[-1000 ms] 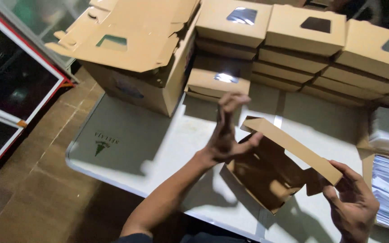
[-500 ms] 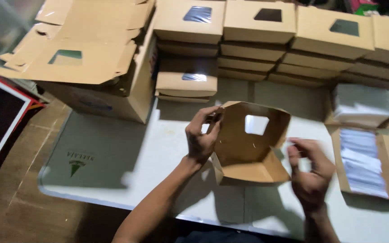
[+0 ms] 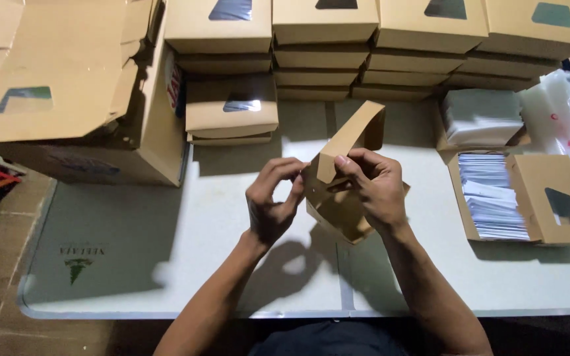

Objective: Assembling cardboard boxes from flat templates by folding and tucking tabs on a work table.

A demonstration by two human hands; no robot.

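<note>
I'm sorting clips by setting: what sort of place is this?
Probably a small packing workspace, perhaps for a food business. Stacks of folded kraft window boxes line a white folding table, an open box of white paper slips stands ready, and both hands fold another box.

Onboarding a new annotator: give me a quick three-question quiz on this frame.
1. True or false: both hands touch the half-folded brown box.
2. Where is the open box of white sheets: A left of the hands, B right of the hands, C on the floor?
3. What shows in the lids of the finished boxes stacked at the back?

Key: 1 true; 2 B; 3 a window cut-out.
</note>
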